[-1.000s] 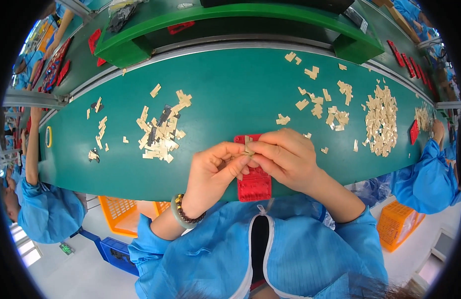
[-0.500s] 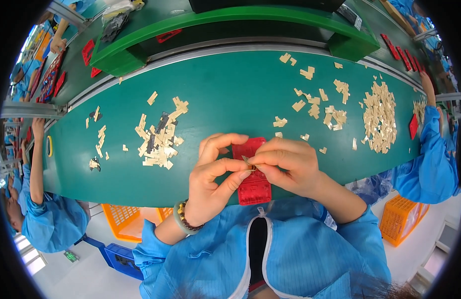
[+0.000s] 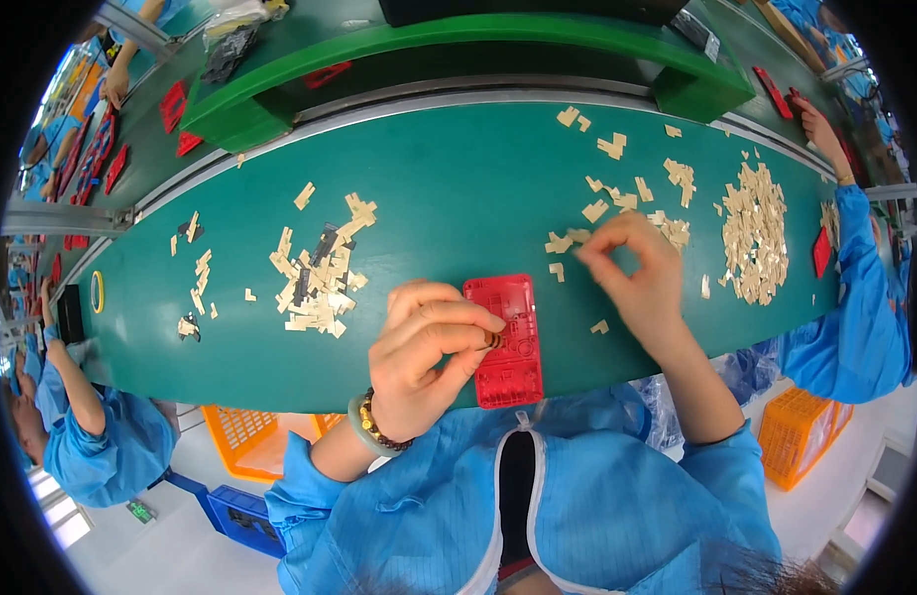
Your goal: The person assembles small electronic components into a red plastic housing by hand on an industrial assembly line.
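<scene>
Green bench (image 3: 458,198) – left hand (image 3: 424,357) on red tray (image 3: 505,342), right hand (image 3: 637,273) picking beige chips (image 3: 577,238)

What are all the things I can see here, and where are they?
Red plastic frame: one, red, flat at the near edge of the table, in front of the person.
Table: one, green, long and curved across the picture.
Small flat pieces, left pile: many, tan with a few dark ones, left of the frame.
Small flat pieces, right pile: many, tan, far right.
Loose pieces: many, tan, scattered past the right hand.
Orange baskets: two, below the table edge.
Co-workers' sleeves: blue, at both sides.
Left hand: grip pinched at the frame's left edge; bead bracelet on the wrist.
Right hand: fingertips pinched over the loose pieces.
</scene>
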The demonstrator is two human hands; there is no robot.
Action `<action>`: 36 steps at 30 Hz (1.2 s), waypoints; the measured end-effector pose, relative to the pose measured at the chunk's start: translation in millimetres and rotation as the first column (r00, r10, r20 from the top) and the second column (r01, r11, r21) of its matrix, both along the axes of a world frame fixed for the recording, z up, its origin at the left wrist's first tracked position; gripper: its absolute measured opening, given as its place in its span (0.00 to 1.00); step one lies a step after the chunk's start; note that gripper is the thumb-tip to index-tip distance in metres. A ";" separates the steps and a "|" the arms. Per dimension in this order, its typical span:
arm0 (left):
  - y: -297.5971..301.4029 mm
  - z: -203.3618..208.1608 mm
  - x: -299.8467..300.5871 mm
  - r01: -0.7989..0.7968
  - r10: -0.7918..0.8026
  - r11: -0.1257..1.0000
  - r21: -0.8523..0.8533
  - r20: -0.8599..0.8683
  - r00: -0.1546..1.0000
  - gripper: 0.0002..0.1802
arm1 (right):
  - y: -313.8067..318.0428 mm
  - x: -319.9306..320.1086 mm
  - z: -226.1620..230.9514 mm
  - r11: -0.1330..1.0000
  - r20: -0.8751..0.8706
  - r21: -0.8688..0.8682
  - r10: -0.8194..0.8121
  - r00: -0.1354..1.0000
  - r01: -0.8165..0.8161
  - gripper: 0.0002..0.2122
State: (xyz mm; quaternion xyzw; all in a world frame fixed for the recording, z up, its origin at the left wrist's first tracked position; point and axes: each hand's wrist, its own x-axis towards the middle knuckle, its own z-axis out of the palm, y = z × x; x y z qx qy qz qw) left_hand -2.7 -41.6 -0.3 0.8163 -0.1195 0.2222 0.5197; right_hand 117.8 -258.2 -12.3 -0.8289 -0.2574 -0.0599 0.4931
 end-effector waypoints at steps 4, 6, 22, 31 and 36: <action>-6.4 5.2 2.9 -0.034 0.035 0.990 0.136 -0.004 0.999 0.13 | 11.7 -14.2 12.0 0.976 0.026 0.000 0.218 0.976 -0.218 0.11; -3.8 4.1 6.4 -0.024 0.013 0.982 0.188 0.060 0.998 0.13 | 19.4 -15.3 16.5 0.937 -0.007 0.113 0.333 0.943 -0.330 0.12; -4.7 -2.2 6.2 -0.167 0.012 0.886 0.433 0.339 0.941 0.10 | 24.9 -18.4 24.9 0.842 0.150 -0.091 0.540 0.829 -0.532 0.11; -4.6 -7.3 4.9 -0.168 0.018 0.876 0.451 0.317 0.948 0.10 | 29.8 -22.4 19.8 0.862 0.220 -0.101 0.507 0.834 -0.497 0.11; -5.7 -8.3 4.9 -0.162 0.019 0.881 0.444 0.309 0.951 0.10 | 28.7 -22.6 18.0 0.858 0.235 -0.094 0.512 0.826 -0.505 0.10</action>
